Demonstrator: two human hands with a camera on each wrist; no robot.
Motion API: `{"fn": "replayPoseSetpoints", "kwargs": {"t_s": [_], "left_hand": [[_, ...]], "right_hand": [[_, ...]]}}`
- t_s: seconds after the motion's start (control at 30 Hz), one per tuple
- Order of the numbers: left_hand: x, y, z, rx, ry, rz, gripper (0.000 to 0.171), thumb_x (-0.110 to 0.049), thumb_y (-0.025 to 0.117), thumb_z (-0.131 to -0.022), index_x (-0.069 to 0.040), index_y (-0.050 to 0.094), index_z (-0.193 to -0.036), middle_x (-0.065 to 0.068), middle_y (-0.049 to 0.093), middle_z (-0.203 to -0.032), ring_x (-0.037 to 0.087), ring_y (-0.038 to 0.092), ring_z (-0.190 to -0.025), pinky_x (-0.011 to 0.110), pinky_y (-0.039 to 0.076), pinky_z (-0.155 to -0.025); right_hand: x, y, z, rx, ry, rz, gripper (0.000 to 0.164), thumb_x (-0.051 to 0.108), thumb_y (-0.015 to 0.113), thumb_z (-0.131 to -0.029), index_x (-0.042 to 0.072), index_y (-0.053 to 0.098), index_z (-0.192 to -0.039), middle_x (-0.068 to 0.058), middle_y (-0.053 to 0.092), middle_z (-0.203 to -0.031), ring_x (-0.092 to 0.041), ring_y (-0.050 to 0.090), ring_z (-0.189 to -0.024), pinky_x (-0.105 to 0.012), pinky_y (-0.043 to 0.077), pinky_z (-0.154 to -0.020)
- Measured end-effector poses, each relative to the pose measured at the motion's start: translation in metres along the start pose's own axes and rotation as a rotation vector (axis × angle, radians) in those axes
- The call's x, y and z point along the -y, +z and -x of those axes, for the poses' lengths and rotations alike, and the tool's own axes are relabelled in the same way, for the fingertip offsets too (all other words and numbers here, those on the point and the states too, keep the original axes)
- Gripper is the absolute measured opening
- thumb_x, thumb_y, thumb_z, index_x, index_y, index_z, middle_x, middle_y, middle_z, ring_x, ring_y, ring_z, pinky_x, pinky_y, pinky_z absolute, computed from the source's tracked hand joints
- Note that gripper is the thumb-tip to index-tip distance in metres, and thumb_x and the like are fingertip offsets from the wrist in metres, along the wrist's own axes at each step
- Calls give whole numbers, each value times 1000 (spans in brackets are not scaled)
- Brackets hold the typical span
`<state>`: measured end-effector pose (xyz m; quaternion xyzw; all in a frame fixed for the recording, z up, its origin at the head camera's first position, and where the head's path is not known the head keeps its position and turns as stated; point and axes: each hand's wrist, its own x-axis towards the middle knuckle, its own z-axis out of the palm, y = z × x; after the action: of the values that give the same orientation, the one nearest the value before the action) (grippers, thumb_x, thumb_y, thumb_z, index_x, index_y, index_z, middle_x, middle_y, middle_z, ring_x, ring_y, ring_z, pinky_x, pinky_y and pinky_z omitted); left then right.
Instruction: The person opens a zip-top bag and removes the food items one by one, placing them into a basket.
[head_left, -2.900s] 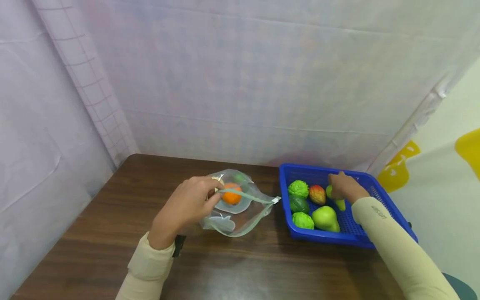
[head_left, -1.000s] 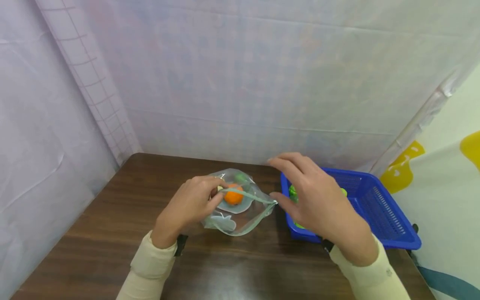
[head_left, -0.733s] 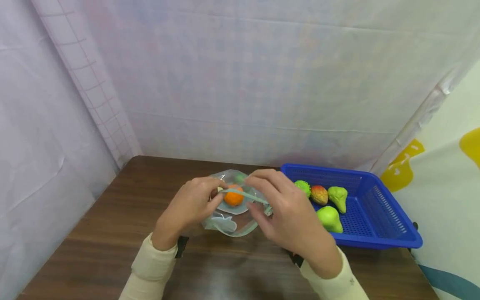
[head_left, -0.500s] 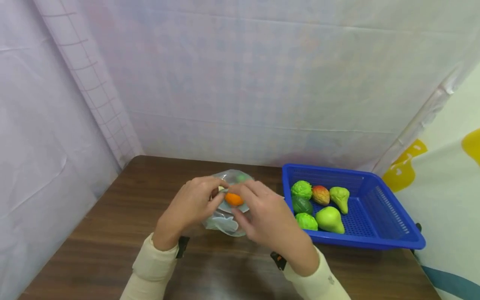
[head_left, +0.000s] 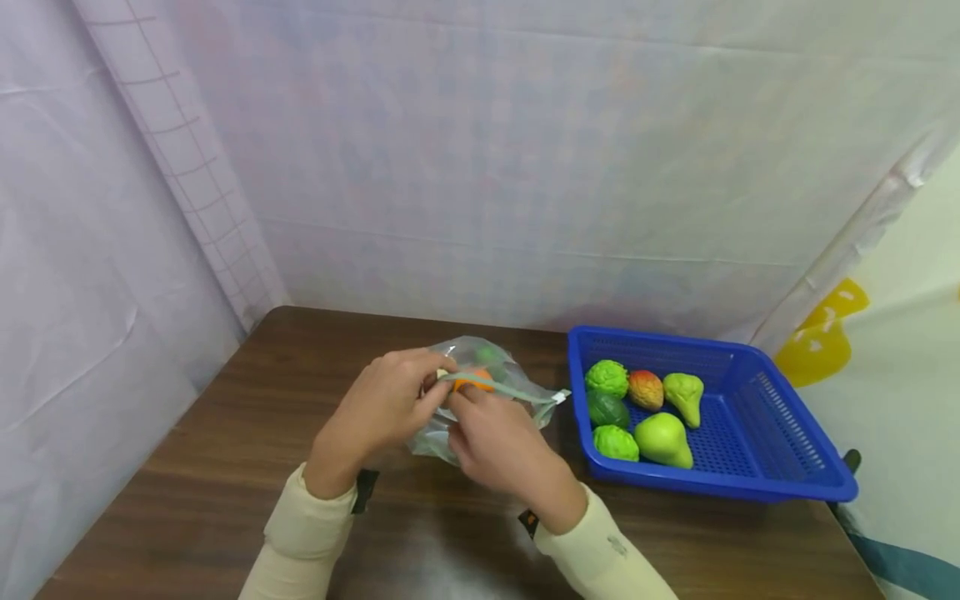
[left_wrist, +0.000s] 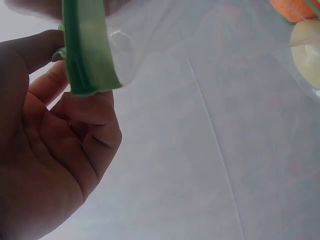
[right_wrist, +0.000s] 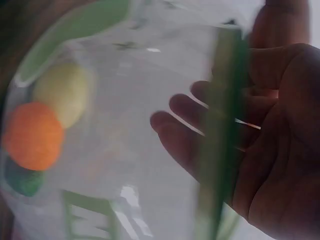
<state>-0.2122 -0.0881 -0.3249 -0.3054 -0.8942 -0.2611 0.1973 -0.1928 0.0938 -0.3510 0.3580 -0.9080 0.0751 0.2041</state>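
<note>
A clear zip bag (head_left: pixel 517 371) with a green-edged mouth stands on the brown table. An orange (head_left: pixel 480 379) shows inside it, and a pale rounded item (right_wrist: pixel 62 95) and a dark green item (right_wrist: pixel 24 180) lie beside the orange in the right wrist view. My left hand (head_left: pixel 386 408) pinches the bag's rim at its left end. Close beside it, my right hand (head_left: pixel 498 437) reaches to the mouth from the front. In the right wrist view its fingers (right_wrist: pixel 175 135) look extended by the green strip (right_wrist: pixel 220 135), with no pinch visible. A white slider (head_left: pixel 561 397) sits at the bag's right corner.
Right of the bag is a blue basket (head_left: pixel 750 487). It contains two light-green leafy heads (head_left: pixel 615 443), a dark green vegetable (head_left: pixel 606 410), a red-yellow fruit (head_left: pixel 646 390), and two green pear-shaped pieces (head_left: pixel 663 440). A white cloth wall (head_left: pixel 487 167) rises behind the table.
My right hand has left the basket and travelled left to the bag's mouth, close to the left hand. The left hand keeps its pinch on the rim. The basket's contents are uncovered.
</note>
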Motion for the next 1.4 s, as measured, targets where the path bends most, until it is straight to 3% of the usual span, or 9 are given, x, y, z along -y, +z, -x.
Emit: {"fn": "replayPoseSetpoints", "kwargs": {"t_s": [0.13, 0.33, 0.53, 0.7, 0.83, 0.97, 1.07, 1.2, 1.4], "left_hand": [[0, 1, -1, -3, 19, -6, 16, -9, 69, -89, -14, 76, -102, -9, 53, -70, 4, 43, -58, 22, 37, -51], [-1, 1, 0, 14, 28, -8, 16, -9, 69, -89, -15, 76, -103, -10, 52, -69, 3, 41, -56, 22, 36, -51], [-4, 0, 0, 35, 32, 0, 17, -8, 68, -90, -15, 76, -103, -9, 53, -71, 3, 41, -56, 21, 36, -50], [-6, 1, 1, 50, 38, 18, 18, -8, 67, -91, -14, 76, -104, -10, 57, -75, 2, 41, -55, 20, 36, -49], [-8, 2, 1, 54, 51, 12, 17, -10, 66, -92, -14, 76, -105, -10, 59, -76, 2, 43, -58, 20, 39, -51], [-9, 4, 2, 54, 54, 0, 15, -10, 66, -92, -15, 76, -103, -11, 58, -74, 2, 43, -58, 20, 39, -51], [-10, 5, 1, 45, 58, -15, 14, -11, 67, -92, -16, 76, -101, -11, 56, -73, 2, 44, -58, 20, 39, -52], [-10, 7, 0, 33, 66, -37, 11, -11, 69, -90, -16, 75, -98, -11, 55, -72, 3, 44, -60, 20, 39, -54], [-10, 8, 0, 35, 60, -29, 15, -10, 67, -89, -16, 76, -100, -12, 53, -70, 3, 42, -59, 21, 38, -53]], "right_hand": [[-6, 21, -4, -12, 26, 28, 28, 22, 70, -84, 10, 65, -109, -2, 67, -94, -19, 65, -73, -37, 52, -55], [-13, 47, -7, 1, 97, 59, 28, 23, 72, -81, 11, 63, -105, 0, 63, -79, -17, 60, -67, -31, 47, -50], [-19, 61, -13, 181, 245, -62, 16, 20, 69, -86, 15, 63, -99, 4, 63, -80, -12, 54, -63, -25, 43, -48], [-25, 72, -20, 334, 351, -137, 12, 17, 66, -88, 22, 66, -99, 7, 68, -98, -18, 58, -100, -33, 51, -88], [-28, 79, -22, 389, 417, -186, 18, 15, 65, -88, 22, 68, -104, 5, 70, -108, -21, 56, -111, -38, 50, -93], [-32, 82, -21, 365, 429, -127, 16, 18, 68, -85, 20, 70, -101, -2, 67, -111, -27, 57, -108, -43, 51, -92], [-36, 86, -20, 296, 403, -27, 18, 18, 72, -79, 20, 72, -97, -6, 65, -110, -31, 56, -110, -47, 47, -99], [-41, 90, -18, 205, 392, 21, 26, 13, 76, -71, 17, 69, -96, -6, 67, -103, -29, 63, -103, -44, 52, -93], [-43, 90, -18, 146, 369, 79, 25, 12, 76, -73, 13, 65, -95, -6, 66, -95, -28, 65, -94, -42, 55, -84]]}}
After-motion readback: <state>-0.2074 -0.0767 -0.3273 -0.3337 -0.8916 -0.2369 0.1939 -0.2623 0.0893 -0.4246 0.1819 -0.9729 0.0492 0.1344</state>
